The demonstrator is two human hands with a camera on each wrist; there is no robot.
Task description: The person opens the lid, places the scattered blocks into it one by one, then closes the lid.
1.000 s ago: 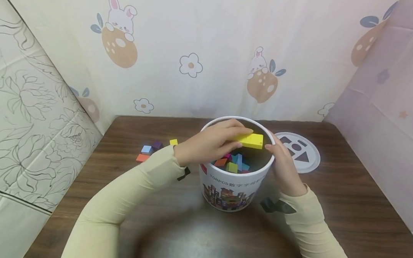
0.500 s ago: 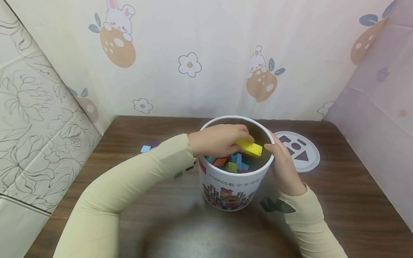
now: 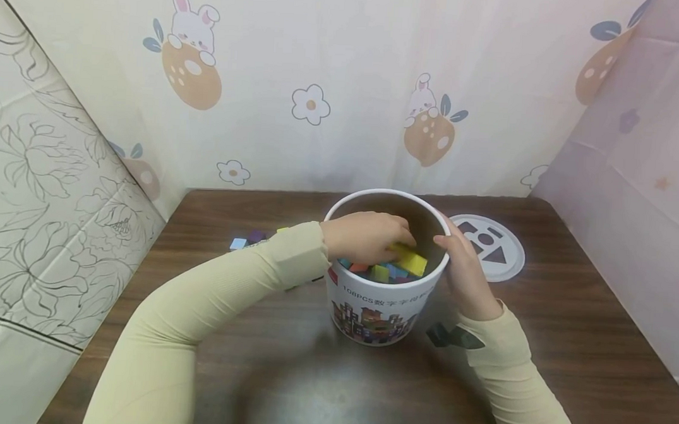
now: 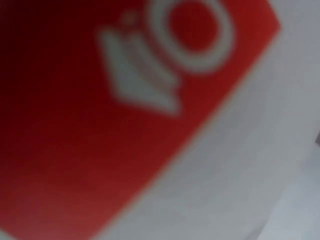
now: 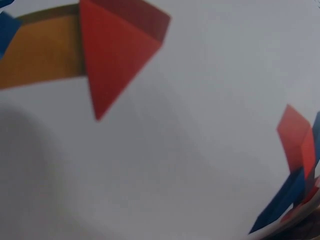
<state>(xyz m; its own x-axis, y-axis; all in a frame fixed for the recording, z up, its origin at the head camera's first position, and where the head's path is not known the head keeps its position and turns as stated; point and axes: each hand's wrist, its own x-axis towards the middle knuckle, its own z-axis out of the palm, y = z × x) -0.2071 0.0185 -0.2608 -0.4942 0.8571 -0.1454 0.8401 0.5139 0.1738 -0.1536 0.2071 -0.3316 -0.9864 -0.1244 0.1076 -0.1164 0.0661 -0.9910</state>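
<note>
A white bucket (image 3: pixel 343 307) with printed writing and a picture of block buildings stands on the table. My left hand (image 3: pixel 369 235) reaches down inside it, fingers on a yellow block (image 3: pixel 412 262) low over the other coloured blocks; the fingertips are partly hidden. Among those blocks lies a green one (image 3: pixel 379 274). My right hand (image 3: pixel 468 271) holds the bucket's right rim, thumb at the edge and the other fingers mostly hidden behind the wall. Both wrist views are filled by the bucket's printed side, red and white in the left wrist view, and neither shows a hand.
Left of the bucket, a light blue block (image 3: pixel 238 243) and a purple block (image 3: pixel 256 236) lie on the wooden table (image 3: pixel 287 374), partly behind the left sleeve. A white lid (image 3: pixel 510 270) with shaped holes lies at the right. A patterned curtain (image 3: pixel 348 149) hangs behind.
My left hand has lowered the yellow block deeper into the bucket, down to the blocks there. The left forearm has shifted right, covering more loose blocks. My right hand stays on the rim.
</note>
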